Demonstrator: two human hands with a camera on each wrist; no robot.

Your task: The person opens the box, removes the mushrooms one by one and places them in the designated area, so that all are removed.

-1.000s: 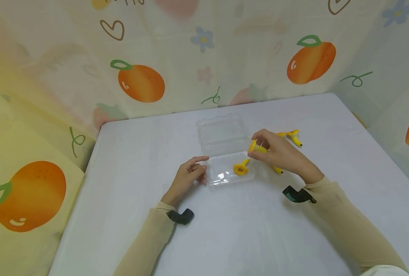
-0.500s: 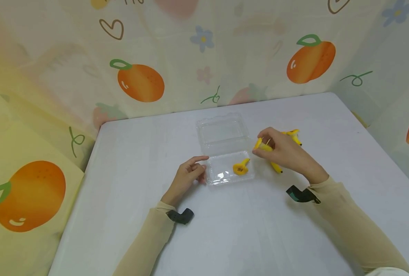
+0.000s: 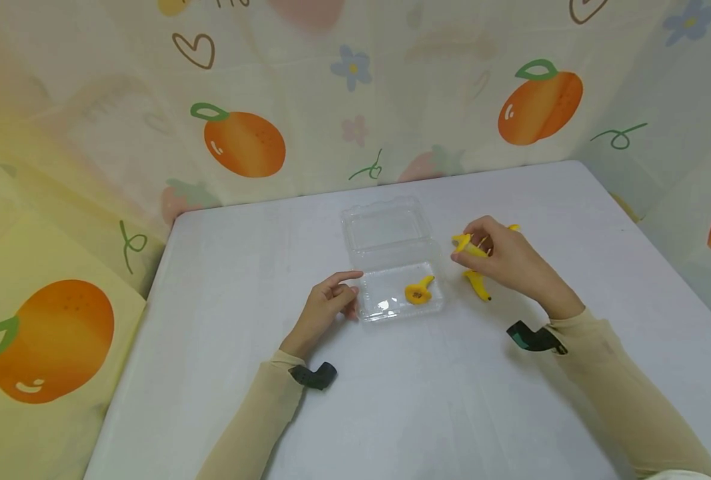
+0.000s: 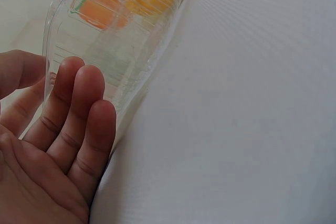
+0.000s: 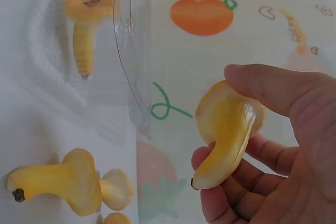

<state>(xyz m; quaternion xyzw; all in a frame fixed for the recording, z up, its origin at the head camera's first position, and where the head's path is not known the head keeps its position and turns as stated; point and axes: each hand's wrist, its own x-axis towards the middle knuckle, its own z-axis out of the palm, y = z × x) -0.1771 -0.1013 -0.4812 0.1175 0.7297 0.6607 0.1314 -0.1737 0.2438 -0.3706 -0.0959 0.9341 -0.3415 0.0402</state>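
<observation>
A clear plastic clamshell box [image 3: 385,310] lies with its lid [image 3: 387,227] folded back. One yellow mushroom [image 3: 418,291], flared cap and narrow stem, rests in the right half of its base. At the box's left side is my left hand [image 3: 325,307], its fingers loosely extended against the edge; the left wrist view shows several fingertips [image 4: 89,85] right at the clear wall. To the right of the box, my right hand [image 3: 502,257] pinches another yellow mushroom [image 5: 226,135] between thumb and fingers, raised, its dark stem tip pointing down in the right wrist view.
A yellow mushroom [image 3: 478,285] lies on the white tabletop [image 3: 427,400] just below the right hand. Behind that hand, more yellow [image 3: 514,227] peeks out, mostly hidden. A fruit-printed curtain [image 3: 307,100] stands along the table's back edge.
My right hand has drifted right, away from the box's right edge, with the mushroom still in its fingers. The left hand and the box have stayed in place.
</observation>
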